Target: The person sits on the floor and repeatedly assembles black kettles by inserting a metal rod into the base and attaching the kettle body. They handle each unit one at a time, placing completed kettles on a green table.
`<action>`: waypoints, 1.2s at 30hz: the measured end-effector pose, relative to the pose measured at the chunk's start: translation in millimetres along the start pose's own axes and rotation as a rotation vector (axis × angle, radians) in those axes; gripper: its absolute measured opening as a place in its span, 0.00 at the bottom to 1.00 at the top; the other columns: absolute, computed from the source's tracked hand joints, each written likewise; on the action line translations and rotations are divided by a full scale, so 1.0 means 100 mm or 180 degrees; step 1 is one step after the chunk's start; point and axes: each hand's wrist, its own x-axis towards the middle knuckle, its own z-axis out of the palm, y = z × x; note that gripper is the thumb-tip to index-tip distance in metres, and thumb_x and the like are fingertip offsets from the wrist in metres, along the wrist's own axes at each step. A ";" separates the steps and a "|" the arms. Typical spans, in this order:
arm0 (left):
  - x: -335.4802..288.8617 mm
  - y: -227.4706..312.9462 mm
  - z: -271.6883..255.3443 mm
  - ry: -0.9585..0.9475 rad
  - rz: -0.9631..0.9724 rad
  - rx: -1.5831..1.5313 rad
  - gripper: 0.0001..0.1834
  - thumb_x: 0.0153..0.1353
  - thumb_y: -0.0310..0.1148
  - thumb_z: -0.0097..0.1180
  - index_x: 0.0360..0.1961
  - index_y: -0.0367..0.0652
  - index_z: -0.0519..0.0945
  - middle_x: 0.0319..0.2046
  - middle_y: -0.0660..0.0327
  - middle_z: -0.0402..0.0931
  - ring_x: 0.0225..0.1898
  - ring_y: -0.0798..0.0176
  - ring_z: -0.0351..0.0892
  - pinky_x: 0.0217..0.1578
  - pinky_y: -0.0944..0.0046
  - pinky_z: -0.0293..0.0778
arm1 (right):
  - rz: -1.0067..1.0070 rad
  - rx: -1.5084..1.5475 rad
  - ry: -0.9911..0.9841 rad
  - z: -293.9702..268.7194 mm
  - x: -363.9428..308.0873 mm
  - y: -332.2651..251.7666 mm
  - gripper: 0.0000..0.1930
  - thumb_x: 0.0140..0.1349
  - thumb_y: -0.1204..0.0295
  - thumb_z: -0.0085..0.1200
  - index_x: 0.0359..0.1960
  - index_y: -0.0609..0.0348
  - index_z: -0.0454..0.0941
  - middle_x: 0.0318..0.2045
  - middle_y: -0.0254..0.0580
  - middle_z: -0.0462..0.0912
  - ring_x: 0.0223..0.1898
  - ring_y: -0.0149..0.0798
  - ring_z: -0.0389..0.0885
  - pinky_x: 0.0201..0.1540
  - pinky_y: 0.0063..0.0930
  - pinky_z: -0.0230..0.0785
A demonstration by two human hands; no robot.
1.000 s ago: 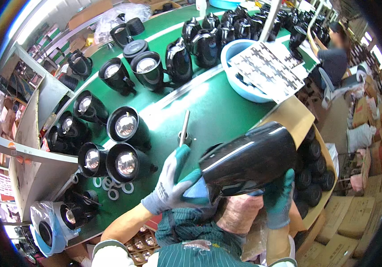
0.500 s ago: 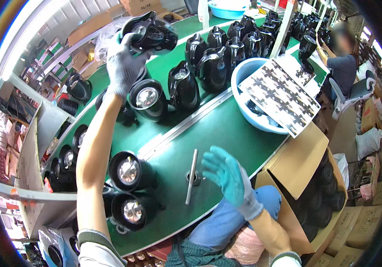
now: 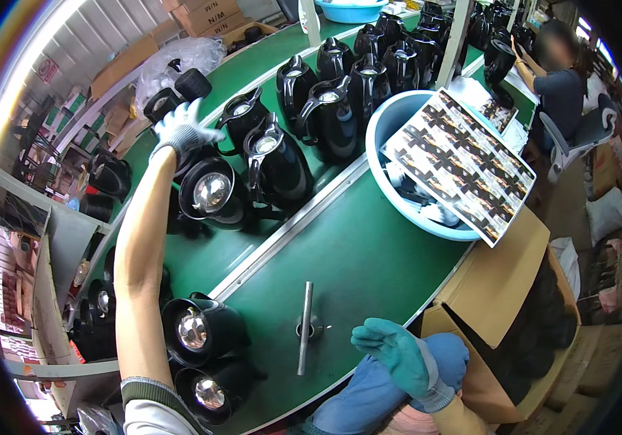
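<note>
My left hand (image 3: 180, 134), in a pale grey glove, reaches far out over the green table (image 3: 369, 239) with fingers spread, nothing gripped. Beneath and beside it are a black body with a shiny silvery inside (image 3: 213, 192), lying tilted, and an upright black jug (image 3: 242, 119). Another black jug (image 3: 276, 163) stands just right of these. My right hand (image 3: 400, 359), in a glove with a teal palm, hovers open near the front edge, over my blue-clad leg. To its left, a metal bar (image 3: 305, 328) sits across a round fitting on the table.
Two black bodies (image 3: 202, 330) with silvery insides lie at the near left. Rows of black jugs (image 3: 405, 65) stand at the back. A blue basin (image 3: 377, 156) bears a printed sheet (image 3: 463, 163); beside it is an open carton (image 3: 496, 297). A co-worker (image 3: 561, 87) sits far right.
My left hand has let go of the black jug it held raised and has come down with fingers spread; an upright jug now stands beside it. My right hand appears lower, still open.
</note>
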 end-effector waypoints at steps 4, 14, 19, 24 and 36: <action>-0.02 -0.63 0.16 -0.1012 -0.0375 -0.0834 0.81 0.28 0.66 0.81 0.79 0.40 0.50 0.71 0.32 0.60 0.73 0.34 0.61 0.72 0.45 0.62 | 0.0081 0.0054 -0.0168 0.00 0.04 0.02 0.33 0.78 0.54 0.44 0.72 0.73 0.62 0.65 0.59 0.74 0.68 0.55 0.73 0.75 0.49 0.59; -1.13 -0.63 -1.51 0.2442 0.0445 -0.0327 0.51 0.39 0.57 0.75 0.68 0.56 0.75 0.66 0.48 0.72 0.64 0.43 0.73 0.63 0.46 0.72 | -0.0689 -0.1485 -0.0112 0.47 -0.16 -0.20 0.40 0.68 0.61 0.61 0.74 0.71 0.58 0.68 0.57 0.70 0.69 0.49 0.71 0.72 0.41 0.62; -2.53 -0.20 -2.58 0.2131 0.1668 -0.1246 0.46 0.44 0.59 0.76 0.63 0.46 0.79 0.52 0.47 0.83 0.52 0.47 0.85 0.57 0.49 0.79 | -0.3493 -0.4344 0.0091 1.36 0.01 -0.37 0.65 0.50 0.40 0.72 0.81 0.54 0.43 0.76 0.70 0.47 0.76 0.70 0.50 0.74 0.67 0.47; -3.83 0.62 -2.83 -0.0392 0.2497 -0.2790 0.39 0.60 0.59 0.67 0.62 0.39 0.78 0.49 0.50 0.84 0.50 0.55 0.84 0.51 0.56 0.79 | -0.3962 -0.4409 0.1512 1.60 -0.69 -0.47 0.72 0.40 0.46 0.79 0.80 0.60 0.42 0.73 0.69 0.54 0.72 0.67 0.60 0.71 0.62 0.56; -5.42 1.48 -1.31 -0.1172 0.3735 -0.3814 0.61 0.32 0.45 0.83 0.71 0.38 0.70 0.69 0.46 0.68 0.73 0.46 0.64 0.72 0.49 0.60 | -0.2184 -0.5008 0.2414 0.67 -2.66 0.25 0.78 0.34 0.43 0.82 0.77 0.72 0.40 0.67 0.62 0.65 0.65 0.63 0.65 0.69 0.53 0.58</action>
